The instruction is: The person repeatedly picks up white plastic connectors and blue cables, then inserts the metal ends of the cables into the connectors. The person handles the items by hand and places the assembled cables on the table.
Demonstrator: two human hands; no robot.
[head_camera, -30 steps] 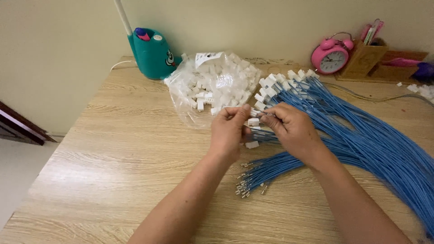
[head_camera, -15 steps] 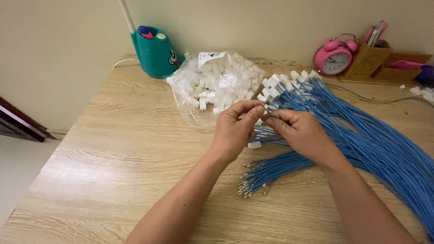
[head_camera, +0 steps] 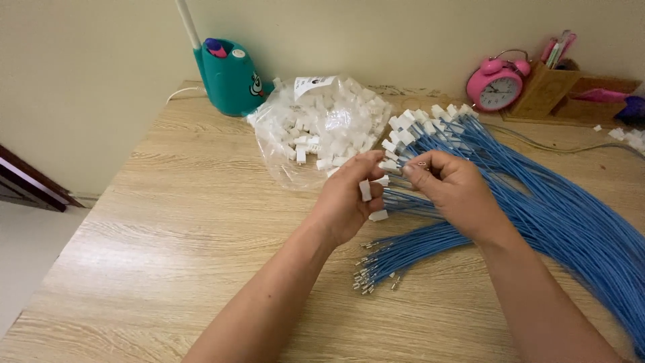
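My left hand (head_camera: 351, 198) is raised over the wooden table (head_camera: 168, 228) and pinches a small white plastic connector (head_camera: 388, 165) between thumb and fingers; more white connectors sit against its palm. My right hand (head_camera: 451, 186) faces it, fingertips pinched on the metal end of a blue wire (head_camera: 421, 163) right at the connector. Below the hands lies a bundle of loose blue wires (head_camera: 403, 252) with bare metal terminals. A large sheaf of blue wires with white connectors fitted (head_camera: 537, 202) fans out to the right.
A clear bag of white connectors (head_camera: 322, 128) lies behind the hands. A teal lamp base (head_camera: 228, 77) stands at the back left, a pink alarm clock (head_camera: 497, 84) and a wooden pen holder (head_camera: 547, 87) at the back right. The table's left edge drops to the floor.
Both hands have lifted slightly and stayed pressed together, fingers working at the connector and wire end. The wire bundles and bag have not moved.
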